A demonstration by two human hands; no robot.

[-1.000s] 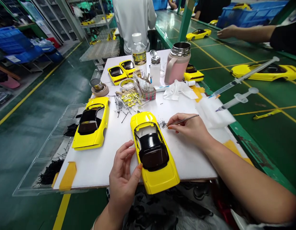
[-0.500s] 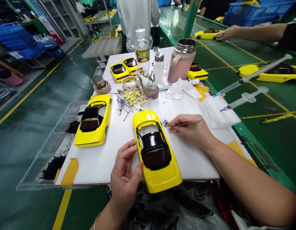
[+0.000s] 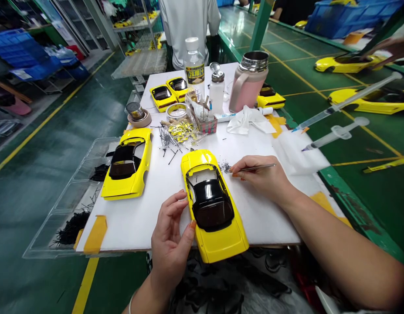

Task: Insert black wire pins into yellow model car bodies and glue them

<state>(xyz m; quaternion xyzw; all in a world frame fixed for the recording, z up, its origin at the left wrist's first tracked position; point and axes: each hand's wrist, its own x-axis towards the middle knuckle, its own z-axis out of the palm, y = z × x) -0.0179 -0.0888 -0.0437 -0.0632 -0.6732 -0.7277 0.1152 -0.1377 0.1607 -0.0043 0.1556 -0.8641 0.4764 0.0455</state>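
My left hand (image 3: 171, 240) steadies a yellow model car body (image 3: 219, 242), its thumb and fingers against the left side. The body lies on the white work board with its near end over the front edge; it has a black roof and dark glass. In my right hand (image 3: 262, 176) is a pair of thin metal tweezers (image 3: 261, 167), gripped between thumb and fingers. Their tip is by a small heap of tiny black parts (image 3: 225, 167), right of the car body. A second yellow car body (image 3: 126, 163) rests on the left, apart from both hands.
Behind stand a clear bottle (image 3: 194, 65), a pump bottle (image 3: 216, 91) and a pink flask (image 3: 249, 83). A bag of yellow parts (image 3: 182, 131) lies mid-board. Two syringes (image 3: 348, 101) lean at the right. A clear tray (image 3: 41, 231) holds black parts. More yellow cars (image 3: 368, 101) are on the green belt.
On the green belt, a yellow car has shifted right, with a co-worker's hand still at it. My hands and the car body by them have stayed almost still.
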